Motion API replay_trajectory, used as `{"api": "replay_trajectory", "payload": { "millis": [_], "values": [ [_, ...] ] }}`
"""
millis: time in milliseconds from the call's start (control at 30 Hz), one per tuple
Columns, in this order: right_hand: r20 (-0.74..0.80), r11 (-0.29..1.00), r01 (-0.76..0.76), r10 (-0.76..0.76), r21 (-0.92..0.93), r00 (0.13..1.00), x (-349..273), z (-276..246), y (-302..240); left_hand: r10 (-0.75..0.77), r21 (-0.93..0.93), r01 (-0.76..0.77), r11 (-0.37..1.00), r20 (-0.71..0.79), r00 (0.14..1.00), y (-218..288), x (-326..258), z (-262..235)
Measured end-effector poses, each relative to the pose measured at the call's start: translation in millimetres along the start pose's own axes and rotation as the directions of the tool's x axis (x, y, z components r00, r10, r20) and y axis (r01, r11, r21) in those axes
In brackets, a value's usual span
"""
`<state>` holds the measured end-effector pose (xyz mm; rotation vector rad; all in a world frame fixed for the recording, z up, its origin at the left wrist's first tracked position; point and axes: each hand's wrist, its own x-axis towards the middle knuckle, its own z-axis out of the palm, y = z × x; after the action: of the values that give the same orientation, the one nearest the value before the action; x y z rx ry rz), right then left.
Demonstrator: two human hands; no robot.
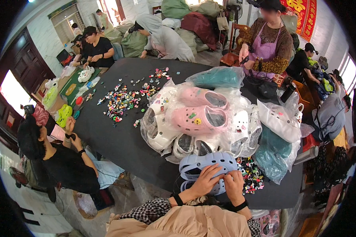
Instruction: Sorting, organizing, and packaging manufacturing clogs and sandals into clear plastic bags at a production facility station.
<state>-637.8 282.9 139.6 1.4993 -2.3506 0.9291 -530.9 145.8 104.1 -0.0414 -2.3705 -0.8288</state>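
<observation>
A pair of lavender-blue clogs (201, 158) lies at the near edge of the black table, in front of me. My left hand (205, 181) reaches over the clogs, its fingers bent onto the holed upper of one. Close beside it, my right hand (234, 185) has its fingers curled and pressed together at the same upper; anything small between them is hidden. To the right of the clogs lies a pile of small colourful shoe charms (250, 173). Just beyond stands a heap of bagged clogs, with pink clogs (199, 118) bearing charms on top and white clogs (158, 130) around them.
More charms (124, 98) spread over the black table (103, 132). Teal bagged clogs (275, 152) lie at the right, near a metallic cylinder (306, 155). A person in black (69, 166) sits at the left; another in a purple apron (265, 43) is across the table.
</observation>
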Motion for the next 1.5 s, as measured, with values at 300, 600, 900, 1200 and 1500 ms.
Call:
{"api": "replay_trajectory", "payload": {
  "millis": [300,600,900,1200,1500],
  "values": [
    [-0.002,0.979,0.194,-0.195,-0.057,0.981,-12,5,12,-0.064,-0.006,0.063,0.998,-0.073,0.995,-1,4,-4],
    [-0.225,0.929,-0.324,0.359,0.179,0.906,4,-38,41,-0.187,-0.023,0.187,0.982,0.0,0.982,9,6,-52],
    [0.273,0.825,-0.524,0.465,0.21,0.842,-61,-39,55,-0.295,0.054,0.291,0.955,0.256,0.921,4,-37,-79],
    [0.504,0.776,-0.567,0.386,0.276,0.773,-77,-6,51,-0.373,0.17,0.339,0.925,0.248,0.894,-2,-22,-26],
    [0.598,0.66,-0.627,0.322,0.414,0.734,-67,-34,46,-0.33,0.311,0.263,0.913,0.186,0.926,-7,-35,-8]
  ]
}}
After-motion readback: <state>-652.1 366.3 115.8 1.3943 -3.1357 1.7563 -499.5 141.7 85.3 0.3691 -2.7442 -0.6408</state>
